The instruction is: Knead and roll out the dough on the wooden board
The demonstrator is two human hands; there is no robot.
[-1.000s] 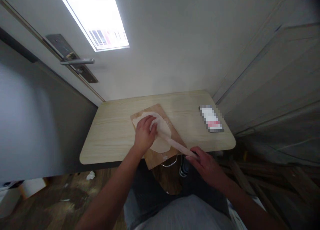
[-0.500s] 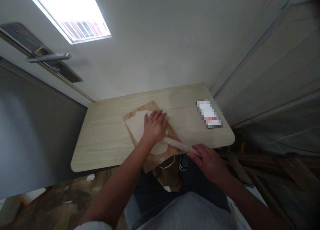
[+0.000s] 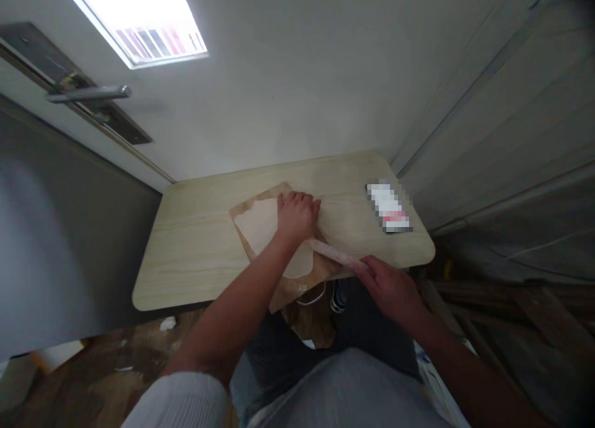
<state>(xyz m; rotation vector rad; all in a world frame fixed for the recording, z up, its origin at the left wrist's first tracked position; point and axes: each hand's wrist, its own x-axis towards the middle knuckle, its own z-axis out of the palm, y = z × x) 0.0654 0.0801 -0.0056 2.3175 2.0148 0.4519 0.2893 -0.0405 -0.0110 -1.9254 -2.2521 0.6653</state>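
A thin, pale, uneven sheet that looks like rolled dough (image 3: 260,223) lies on a flattened brown paper bag (image 3: 281,296). The bag lies slanted over the table's near edge, its pale cord handle hanging below. Across the sheet's right side runs a light wooden rolling pin (image 3: 332,252). My left hand (image 3: 296,217) bears down over the pin's far part, fingers close together and bent; that end of the pin is hidden under the hand. With its fingers wrapped round the near end, my right hand (image 3: 388,285) grips the pin just beyond the table edge.
The light wood table (image 3: 186,248) stands against a white door with a metal handle (image 3: 90,93). A phone (image 3: 389,208), partly blurred out, lies at the table's right. Wooden framing (image 3: 493,298) is at the lower right, and crumpled paper (image 3: 168,323) is on the floor.
My left hand has moved slightly forward and right, its fingers now more bent and together. The pin and my right hand have shifted slightly, and the whole view has tilted a little.
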